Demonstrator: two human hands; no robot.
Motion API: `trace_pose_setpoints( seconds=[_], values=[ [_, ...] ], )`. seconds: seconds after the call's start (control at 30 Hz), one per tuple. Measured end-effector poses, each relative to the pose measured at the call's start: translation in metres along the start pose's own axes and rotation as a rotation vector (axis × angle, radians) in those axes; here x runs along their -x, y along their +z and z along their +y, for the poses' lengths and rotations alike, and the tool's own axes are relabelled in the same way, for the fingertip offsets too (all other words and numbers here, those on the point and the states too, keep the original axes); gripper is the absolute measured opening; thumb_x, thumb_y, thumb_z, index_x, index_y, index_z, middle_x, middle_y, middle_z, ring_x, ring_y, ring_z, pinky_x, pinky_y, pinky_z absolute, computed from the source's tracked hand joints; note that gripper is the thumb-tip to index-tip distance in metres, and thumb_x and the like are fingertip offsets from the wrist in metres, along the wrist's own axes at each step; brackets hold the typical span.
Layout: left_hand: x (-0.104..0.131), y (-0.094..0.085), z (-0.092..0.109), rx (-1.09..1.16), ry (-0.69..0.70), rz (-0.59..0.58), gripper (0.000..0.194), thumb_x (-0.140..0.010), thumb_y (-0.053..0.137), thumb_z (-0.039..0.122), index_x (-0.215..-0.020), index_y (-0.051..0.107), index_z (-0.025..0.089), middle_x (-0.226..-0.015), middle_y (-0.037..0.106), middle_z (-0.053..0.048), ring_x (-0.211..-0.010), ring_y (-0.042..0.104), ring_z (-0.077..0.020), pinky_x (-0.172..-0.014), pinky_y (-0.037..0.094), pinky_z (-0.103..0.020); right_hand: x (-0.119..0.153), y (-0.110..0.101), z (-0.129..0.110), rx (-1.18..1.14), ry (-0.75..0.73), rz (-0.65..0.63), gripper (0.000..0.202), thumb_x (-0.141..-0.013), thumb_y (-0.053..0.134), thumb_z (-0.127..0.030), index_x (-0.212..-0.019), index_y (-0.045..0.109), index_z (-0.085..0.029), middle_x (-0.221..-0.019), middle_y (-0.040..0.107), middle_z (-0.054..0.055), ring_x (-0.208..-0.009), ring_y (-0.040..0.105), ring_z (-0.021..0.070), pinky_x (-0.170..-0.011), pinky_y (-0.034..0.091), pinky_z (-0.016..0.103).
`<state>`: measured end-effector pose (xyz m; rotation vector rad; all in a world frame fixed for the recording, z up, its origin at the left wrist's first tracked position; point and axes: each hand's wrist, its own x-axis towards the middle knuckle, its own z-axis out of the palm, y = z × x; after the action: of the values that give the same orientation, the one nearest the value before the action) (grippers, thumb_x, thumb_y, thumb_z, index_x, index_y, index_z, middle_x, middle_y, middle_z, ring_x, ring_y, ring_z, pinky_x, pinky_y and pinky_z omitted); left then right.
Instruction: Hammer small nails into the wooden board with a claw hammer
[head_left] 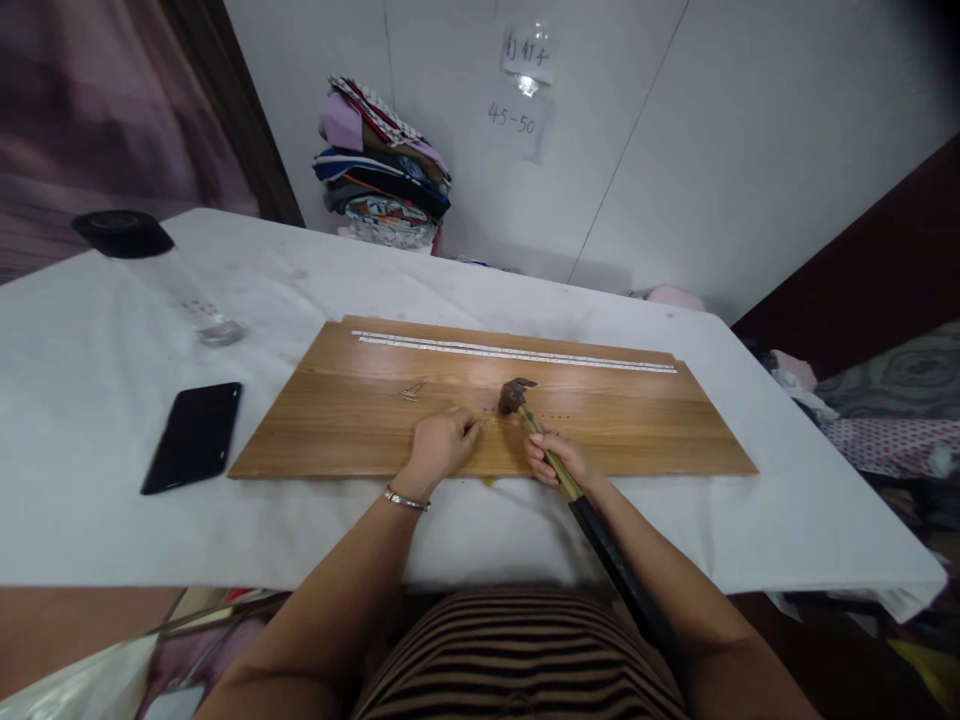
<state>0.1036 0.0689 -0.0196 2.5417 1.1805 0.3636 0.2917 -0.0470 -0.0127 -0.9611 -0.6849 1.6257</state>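
A wooden board [315, 420] lies across the white table, with two white measuring strips [517, 354] along its far side. My right hand [559, 458] is wrapped round the handle of a claw hammer [514, 394], whose rusty head is just above the board's middle. Left of the head, my left hand [442, 442] rests on the board, its fingers bent together; what they hold, if anything, is too small to make out. Several loose nails [411, 392] lie beyond my left hand. A row of small dark marks [556, 417] runs right of the hammer head.
A black phone [193, 437] lies on the white table [97, 500] left of the board. Behind it lies a clear bottle with a black lid [124, 234]. Folded cloths [382, 165] are stacked at the wall, below and left of paper notes [516, 122].
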Motion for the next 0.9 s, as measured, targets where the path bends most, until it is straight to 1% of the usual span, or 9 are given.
trace_pose_setpoints(
  seconds=[0.27, 0.47, 0.6, 0.73, 0.9],
  values=[
    [0.0001, -0.0006, 0.0004, 0.020, -0.005, 0.000, 0.029, -0.092, 0.048, 0.037, -0.081, 0.066, 0.018, -0.087, 0.068, -0.006, -0.082, 0.062, -0.0177, -0.069, 0.039, -0.028, 0.0029, 0.0003, -0.0034, 0.000, -0.008, -0.010, 0.043, -0.079, 0.067, -0.032, -0.117, 0.052, -0.019, -0.060, 0.046, -0.011, -0.032, 0.032, 0.0035, -0.028, 0.021, 0.018],
    [0.0002, -0.0016, 0.0010, -0.007, -0.007, -0.009, 0.031, -0.093, 0.046, 0.039, -0.083, 0.067, 0.018, -0.088, 0.069, -0.006, -0.081, 0.062, -0.0176, -0.067, 0.038, -0.027, 0.0007, 0.0008, -0.0005, 0.006, 0.008, -0.003, 0.045, -0.077, 0.069, -0.033, -0.116, 0.053, -0.018, -0.058, 0.048, -0.011, -0.031, 0.032, 0.0036, -0.028, 0.022, 0.018],
    [-0.0002, -0.0009, 0.0005, -0.020, -0.014, -0.020, 0.030, -0.093, 0.046, 0.039, -0.085, 0.067, 0.019, -0.089, 0.070, -0.006, -0.080, 0.062, -0.0173, -0.066, 0.037, -0.027, 0.0023, 0.0019, -0.0033, -0.013, 0.003, -0.003, 0.045, -0.077, 0.069, -0.032, -0.117, 0.052, -0.019, -0.059, 0.047, -0.011, -0.031, 0.032, 0.0041, -0.027, 0.021, 0.018],
    [-0.0006, -0.0014, 0.0010, -0.009, -0.008, -0.012, 0.029, -0.093, 0.047, 0.038, -0.083, 0.066, 0.018, -0.088, 0.069, -0.006, -0.080, 0.062, -0.0180, -0.066, 0.036, -0.028, 0.0027, 0.0009, -0.0031, -0.004, 0.006, -0.012, 0.043, -0.078, 0.067, -0.031, -0.117, 0.053, -0.020, -0.059, 0.047, -0.011, -0.032, 0.032, 0.0042, -0.028, 0.021, 0.018],
    [-0.0006, -0.0021, 0.0016, 0.017, 0.006, 0.001, 0.028, -0.093, 0.047, 0.036, -0.080, 0.065, 0.018, -0.086, 0.068, -0.005, -0.079, 0.061, -0.0169, -0.067, 0.036, -0.027, 0.0002, -0.0013, -0.0002, 0.000, 0.003, 0.002, 0.043, -0.077, 0.068, -0.032, -0.115, 0.053, -0.018, -0.058, 0.047, -0.011, -0.031, 0.031, 0.0042, -0.028, 0.022, 0.018]
  ],
)
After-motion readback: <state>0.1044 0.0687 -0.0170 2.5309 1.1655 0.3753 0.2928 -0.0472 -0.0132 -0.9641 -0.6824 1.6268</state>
